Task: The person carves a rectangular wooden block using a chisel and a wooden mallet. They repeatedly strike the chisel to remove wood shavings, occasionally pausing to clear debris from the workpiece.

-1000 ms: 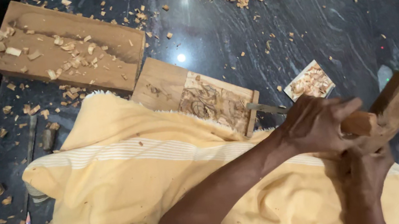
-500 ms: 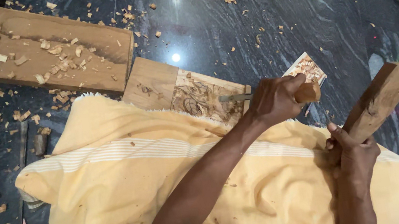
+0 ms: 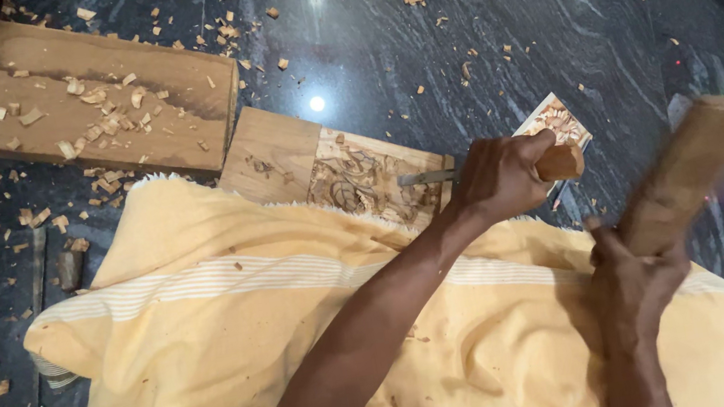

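now the left hand [image 3: 502, 179] has its fingers [image 3: 523, 152] wrapped tight round the chisel [image 3: 559, 163], whose blade rests on the carved panel [image 3: 358, 180] lying across the yellow cloth [image 3: 207, 325]. the right hand [image 3: 631, 282] has its fingers clamped on the mallet [image 3: 696, 170], raised and tilted just right of the chisel's handle end. compared with half a second ago, the mallet stands higher and closer to the chisel; the left hand is about where it was. a chip-strewn plank [image 3: 95, 110] lies beyond.

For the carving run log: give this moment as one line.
left hand: grips chisel, blade on carved panel | right hand: holds wooden mallet raised | yellow cloth under arms
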